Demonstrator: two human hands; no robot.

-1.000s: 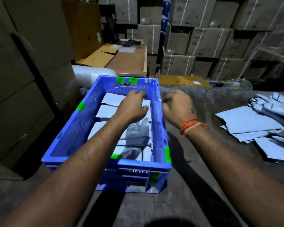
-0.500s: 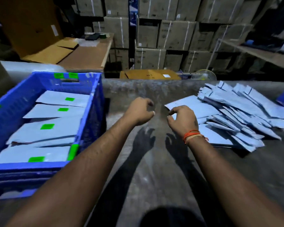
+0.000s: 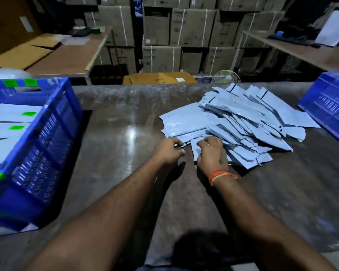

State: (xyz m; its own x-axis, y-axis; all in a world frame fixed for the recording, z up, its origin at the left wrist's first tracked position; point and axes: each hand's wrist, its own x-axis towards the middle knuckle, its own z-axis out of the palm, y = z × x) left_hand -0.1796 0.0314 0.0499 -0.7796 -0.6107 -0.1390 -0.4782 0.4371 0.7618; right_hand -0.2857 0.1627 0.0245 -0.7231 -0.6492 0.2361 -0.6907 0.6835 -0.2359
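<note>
A loose pile of pale grey mailer bags (image 3: 233, 120) lies on the dark table (image 3: 125, 124), right of centre. My left hand (image 3: 169, 151) sits at the pile's near left edge, its curled fingertips pinching the corner of a bag. Just to its right, my right hand (image 3: 211, 153), with an orange thread at the wrist, curls over the nearest bag (image 3: 194, 151) and grips its edge. On the left stands a blue crate (image 3: 47, 133) holding flat packed bags with green labels (image 3: 8, 114).
A second blue crate (image 3: 329, 106) stands at the table's right edge, touching the pile. Beyond the table's far edge are a brown carton (image 3: 159, 78), a small fan (image 3: 225, 76), side benches and stacked cardboard boxes (image 3: 184, 32).
Both hands left the blue crate and swung right across the table to the pile of bags. The view turned with them, so the crate now sits at the far left.
</note>
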